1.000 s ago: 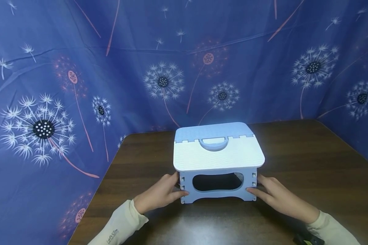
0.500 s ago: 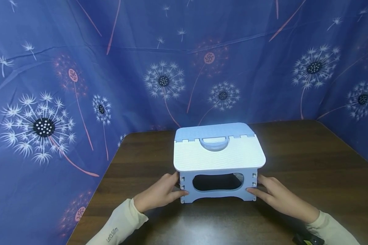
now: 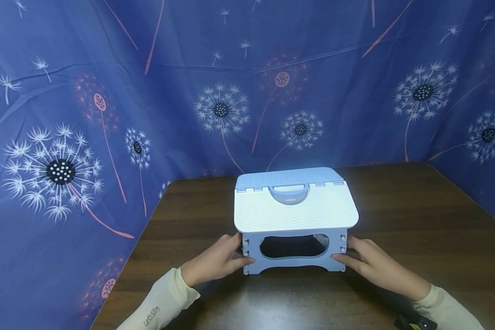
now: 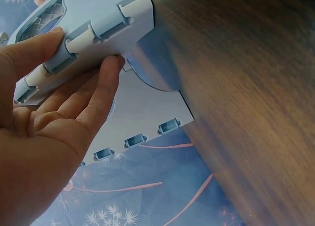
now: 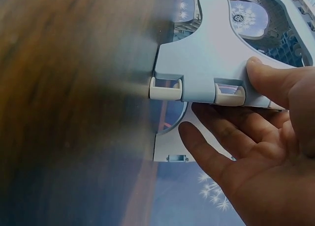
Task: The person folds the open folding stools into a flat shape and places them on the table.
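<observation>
A folding step stool (image 3: 297, 215) stands unfolded on the table, with a white and light-blue ribbed top and a blue carry handle (image 3: 290, 197) in the middle. Its blue front panel (image 3: 297, 262) has an oval opening and faces me. My left hand (image 3: 216, 260) grips the left front corner, the thumb on the front panel and the fingers behind the hinged edge. At the right front corner, my right hand (image 3: 375, 266) holds the stool likewise. In the right wrist view its thumb (image 5: 266, 78) presses the panel face, with fingers along the side panel below the hinges.
The brown wooden table (image 3: 416, 220) extends around the stool on all sides. Behind it hangs a blue curtain (image 3: 169, 114) with dandelion prints. A small dark object (image 3: 414, 322) with a yellow-green mark lies beside the right sleeve, near the bottom edge.
</observation>
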{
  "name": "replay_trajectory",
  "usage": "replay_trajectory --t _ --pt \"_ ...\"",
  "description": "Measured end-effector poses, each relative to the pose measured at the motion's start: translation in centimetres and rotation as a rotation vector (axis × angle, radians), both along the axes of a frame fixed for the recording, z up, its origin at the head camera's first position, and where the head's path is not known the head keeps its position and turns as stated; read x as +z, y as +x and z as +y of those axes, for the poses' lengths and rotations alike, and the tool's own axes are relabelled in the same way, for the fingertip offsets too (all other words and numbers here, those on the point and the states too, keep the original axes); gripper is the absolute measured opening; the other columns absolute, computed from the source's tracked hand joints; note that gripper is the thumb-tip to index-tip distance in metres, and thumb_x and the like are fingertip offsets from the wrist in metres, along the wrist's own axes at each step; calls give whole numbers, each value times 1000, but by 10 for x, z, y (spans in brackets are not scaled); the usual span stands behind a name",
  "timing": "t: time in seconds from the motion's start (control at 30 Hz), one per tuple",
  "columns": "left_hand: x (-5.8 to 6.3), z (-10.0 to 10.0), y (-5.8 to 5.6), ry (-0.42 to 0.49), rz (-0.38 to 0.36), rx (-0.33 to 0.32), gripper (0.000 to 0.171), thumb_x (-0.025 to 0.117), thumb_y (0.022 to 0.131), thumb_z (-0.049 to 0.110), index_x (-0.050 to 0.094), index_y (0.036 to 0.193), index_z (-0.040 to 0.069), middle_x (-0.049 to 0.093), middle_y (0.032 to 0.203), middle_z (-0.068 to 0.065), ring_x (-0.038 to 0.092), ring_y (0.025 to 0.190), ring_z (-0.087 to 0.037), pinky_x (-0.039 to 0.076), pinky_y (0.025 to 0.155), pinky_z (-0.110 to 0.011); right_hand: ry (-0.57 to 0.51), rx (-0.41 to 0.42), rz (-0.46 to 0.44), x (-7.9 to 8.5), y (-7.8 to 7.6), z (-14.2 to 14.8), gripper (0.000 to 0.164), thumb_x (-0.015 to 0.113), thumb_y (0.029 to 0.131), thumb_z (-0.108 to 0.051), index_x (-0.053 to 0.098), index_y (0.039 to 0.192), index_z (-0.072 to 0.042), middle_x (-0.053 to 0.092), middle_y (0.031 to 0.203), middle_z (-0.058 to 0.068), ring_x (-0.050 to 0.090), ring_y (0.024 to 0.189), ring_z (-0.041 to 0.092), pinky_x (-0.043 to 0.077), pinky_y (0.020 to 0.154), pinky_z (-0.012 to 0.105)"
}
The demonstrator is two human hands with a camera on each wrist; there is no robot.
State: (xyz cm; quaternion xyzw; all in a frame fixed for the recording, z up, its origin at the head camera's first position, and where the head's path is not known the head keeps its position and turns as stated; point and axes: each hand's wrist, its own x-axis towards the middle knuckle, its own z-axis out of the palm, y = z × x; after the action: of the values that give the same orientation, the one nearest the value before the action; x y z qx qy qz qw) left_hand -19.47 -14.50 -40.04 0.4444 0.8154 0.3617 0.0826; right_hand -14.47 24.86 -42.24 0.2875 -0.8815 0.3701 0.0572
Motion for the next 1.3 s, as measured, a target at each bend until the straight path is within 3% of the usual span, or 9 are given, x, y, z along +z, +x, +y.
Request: replay_trajectory --t 0.8,1.3 --pt "-1 0 0 15 -18 -17 86 70 93 7 15 158 23 64 131 -15 66 103 -8 55 83 -21 -7 25 -11 -2 -1 2 44 66 97 -15 51 135 1 71 115 6 62 88 3 54 70 25" --pt "1 2 0 23 -70 -17 90 68 93 3 11 159 27 58 139 -16 66 106 -9 55 83 -23 -50 65 11 -5 -2 1 29 65 96 -8 58 123 -2 68 93 -9 58 74 5 49 60 24"
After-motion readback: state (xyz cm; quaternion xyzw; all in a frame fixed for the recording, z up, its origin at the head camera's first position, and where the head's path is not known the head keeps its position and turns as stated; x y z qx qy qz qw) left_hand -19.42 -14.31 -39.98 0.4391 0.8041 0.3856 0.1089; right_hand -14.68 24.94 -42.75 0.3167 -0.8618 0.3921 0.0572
